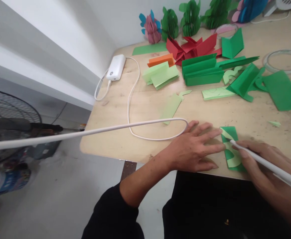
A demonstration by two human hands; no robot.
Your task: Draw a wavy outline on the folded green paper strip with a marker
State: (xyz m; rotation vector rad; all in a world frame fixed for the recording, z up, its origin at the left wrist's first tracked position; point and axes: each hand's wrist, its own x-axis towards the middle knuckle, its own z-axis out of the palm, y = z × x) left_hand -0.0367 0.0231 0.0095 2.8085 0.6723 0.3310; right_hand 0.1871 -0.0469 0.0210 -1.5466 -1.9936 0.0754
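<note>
On the table close to me lies a dark green paper piece (231,131) with a curvy light green paper cutout (232,161) on top of it. My left hand (192,147) rests flat with its fingers spread, and its fingertips reach the left edge of that green piece. A slim white pen (255,157) is gripped in my right hand (267,159), its tip touching or just over the light green cutout. Blur and the pen keep some of the right fingers from showing clearly. Just beyond my left hand lies a light green paper strip (171,107).
Folded green papers (202,71), light green papers (161,75) and red papers (192,48) lie farther back, with tape rolls (284,61) at right. Paper figures (169,23) line the wall. A power bank (117,67) trails a white cable (133,91) that loops against my left hand.
</note>
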